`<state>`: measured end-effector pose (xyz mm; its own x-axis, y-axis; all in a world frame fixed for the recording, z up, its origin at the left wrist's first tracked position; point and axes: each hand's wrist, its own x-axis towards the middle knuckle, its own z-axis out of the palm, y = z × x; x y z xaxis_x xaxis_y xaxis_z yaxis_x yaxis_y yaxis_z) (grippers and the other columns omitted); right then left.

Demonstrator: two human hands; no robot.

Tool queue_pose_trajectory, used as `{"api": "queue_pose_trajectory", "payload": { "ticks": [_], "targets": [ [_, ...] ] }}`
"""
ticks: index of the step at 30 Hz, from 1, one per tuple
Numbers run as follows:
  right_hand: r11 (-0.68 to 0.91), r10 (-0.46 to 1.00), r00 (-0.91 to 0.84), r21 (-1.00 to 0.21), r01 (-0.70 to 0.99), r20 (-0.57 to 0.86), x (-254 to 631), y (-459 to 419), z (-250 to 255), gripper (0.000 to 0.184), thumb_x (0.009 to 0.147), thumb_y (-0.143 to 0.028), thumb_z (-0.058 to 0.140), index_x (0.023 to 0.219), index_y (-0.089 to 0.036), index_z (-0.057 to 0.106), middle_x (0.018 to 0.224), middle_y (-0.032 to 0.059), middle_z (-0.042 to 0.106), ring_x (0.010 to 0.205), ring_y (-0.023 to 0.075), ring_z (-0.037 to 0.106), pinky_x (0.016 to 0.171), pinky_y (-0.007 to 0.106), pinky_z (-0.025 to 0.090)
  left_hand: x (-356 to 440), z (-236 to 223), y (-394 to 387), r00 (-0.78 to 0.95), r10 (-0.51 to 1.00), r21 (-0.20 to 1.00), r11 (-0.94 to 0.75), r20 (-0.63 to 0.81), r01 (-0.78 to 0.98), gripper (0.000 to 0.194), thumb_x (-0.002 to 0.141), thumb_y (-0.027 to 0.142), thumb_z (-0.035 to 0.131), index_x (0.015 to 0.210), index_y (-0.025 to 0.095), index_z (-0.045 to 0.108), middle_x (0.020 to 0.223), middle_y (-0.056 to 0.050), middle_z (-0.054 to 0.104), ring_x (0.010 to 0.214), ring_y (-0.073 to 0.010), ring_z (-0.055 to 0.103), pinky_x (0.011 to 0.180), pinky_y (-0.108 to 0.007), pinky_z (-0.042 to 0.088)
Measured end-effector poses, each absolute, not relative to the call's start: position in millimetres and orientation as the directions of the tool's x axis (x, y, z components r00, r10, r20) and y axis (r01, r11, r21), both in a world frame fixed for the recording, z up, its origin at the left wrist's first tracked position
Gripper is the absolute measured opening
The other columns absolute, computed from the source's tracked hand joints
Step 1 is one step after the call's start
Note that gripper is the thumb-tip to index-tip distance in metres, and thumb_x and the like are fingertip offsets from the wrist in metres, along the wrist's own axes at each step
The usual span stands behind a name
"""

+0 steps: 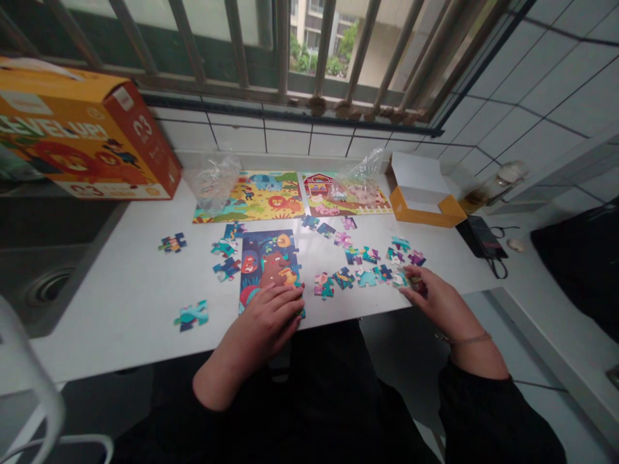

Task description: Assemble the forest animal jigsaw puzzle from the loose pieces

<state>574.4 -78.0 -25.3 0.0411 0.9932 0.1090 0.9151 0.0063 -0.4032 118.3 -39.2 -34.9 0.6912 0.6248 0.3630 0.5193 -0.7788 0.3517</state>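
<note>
My left hand [273, 312] lies over the lower part of a joined puzzle section [275, 254], fingers stretched out and close together. A bear and a red animal show on its dark blue picture; my fingers hide the bottom part. To the right, my right hand [432, 296] has thumb and fingertips around the edges of a teal and white puzzle piece [399, 278], low over the counter. Beside it are loose puzzle pieces, among them a purple piece [416, 258], a teal piece [367, 276] and a pink-and-teal piece [324, 285].
More pieces, such as a teal one [192, 315], lie left of the section. Behind stand a lion picture board [275, 193], a farm board [322, 203], plastic bags [215, 183], an open yellow box [425, 209] and a large orange box [97, 138]. A sink [43, 258] is at left.
</note>
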Motion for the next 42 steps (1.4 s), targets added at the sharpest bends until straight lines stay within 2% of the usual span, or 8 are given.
{"api": "queue_pose_trajectory", "payload": {
  "ticks": [9,13,16,20,28,34,38,42],
  "targets": [
    [0.186,0.961,-0.083,-0.392,0.901,0.264,530.8,-85.0,-28.2,0.033,0.109,-0.043,0.06,0.135,-0.024,0.066,0.128,0.016,0.07,0.123,0.0337,0.07,0.108,0.053,0.061,119.2,-32.6,-39.6,0.695,0.623,0.346,-0.781,0.359,0.521,0.024,0.107,0.022,0.062,0.13,0.023,0.071,0.146,-0.011,0.075,0.134,-0.0306,0.071,0.117,-0.059,0.056],
    [0.343,0.934,-0.247,-0.446,0.826,0.26,469.0,-86.9,-27.6,0.022,0.111,-0.033,0.06,0.132,-0.029,0.067,0.134,0.0117,0.068,0.121,0.0281,0.073,0.102,0.047,0.066,119.2,-33.1,-41.0,0.683,0.625,0.363,-0.779,0.378,0.512,0.026,0.107,0.022,0.063,0.132,0.024,0.069,0.145,-0.011,0.074,0.133,-0.0304,0.071,0.118,-0.059,0.055],
    [0.452,0.892,-0.376,-0.475,0.755,0.251,418.7,-89.6,-25.9,0.025,0.11,-0.023,0.061,0.133,-0.029,0.066,0.136,0.0104,0.067,0.111,0.0234,0.077,0.094,0.041,0.069,115.7,-34.9,-42.8,0.657,0.655,0.421,-0.751,0.374,0.509,0.047,0.106,0.03,0.071,0.15,0.024,0.058,0.147,-0.013,0.072,0.135,-0.0319,0.07,0.12,-0.06,0.055],
    [0.587,0.81,-0.475,-0.447,0.676,0.345,368.9,-87.6,-25.0,0.019,0.108,-0.024,0.068,0.127,-0.025,0.07,0.136,0.0122,0.07,0.104,0.0218,0.078,0.093,0.037,0.068,108.0,-41.3,-43.6,0.637,0.683,0.517,-0.713,0.357,0.474,0.081,0.099,0.042,0.082,0.166,0.027,0.04,0.15,-0.015,0.068,0.139,-0.0335,0.067,0.119,-0.056,0.057],
    [0.605,0.796,-0.486,-0.501,0.619,0.361,350.1,-67.6,-26.5,0.013,0.111,-0.022,0.061,0.117,-0.027,0.072,0.147,0.0137,0.07,0.125,0.0285,0.074,0.102,0.044,0.065,103.0,-40.3,-39.1,0.56,0.727,0.585,-0.671,0.398,0.455,0.048,0.105,0.029,0.072,0.151,0.027,0.058,0.138,-0.011,0.077,0.125,-0.0279,0.076,0.106,-0.044,0.064],
    [0.383,0.885,-0.17,-0.467,0.797,0.434,390.3,-60.1,-21.1,0.02,0.109,-0.024,0.058,0.124,-0.027,0.071,0.127,0.0156,0.073,0.122,0.0326,0.071,0.107,0.053,0.06,98.2,-32.0,-37.5,0.344,0.857,0.605,-0.516,0.385,0.607,0.036,0.103,0.038,0.073,0.136,0.024,0.066,0.129,-0.01,0.079,0.115,-0.0279,0.077,0.102,-0.044,0.064],
    [0.097,0.906,0.042,-0.304,0.948,0.421,450.3,-51.8,-23.2,0.027,0.107,-0.03,0.054,0.127,-0.021,0.07,0.122,0.0193,0.073,0.119,0.0388,0.066,0.107,0.06,0.053,91.6,-37.8,-31.1,0.299,0.87,0.497,-0.473,0.391,0.727,0.033,0.105,0.038,0.066,0.133,0.021,0.066,0.129,-0.015,0.077,0.12,-0.034,0.073,0.106,-0.053,0.06],
    [-0.106,0.916,0.162,-0.168,0.98,0.366,514.6,-37.9,-24.6,0.037,0.105,-0.033,0.052,0.13,-0.011,0.068,0.126,0.0257,0.074,0.115,0.0409,0.067,0.106,0.061,0.05,89.5,-41.0,-26.6,0.312,0.877,0.451,-0.46,0.366,0.765,0.032,0.104,0.035,0.062,0.131,0.019,0.065,0.13,-0.017,0.076,0.12,-0.0375,0.071,0.106,-0.059,0.058]
  ]
}}
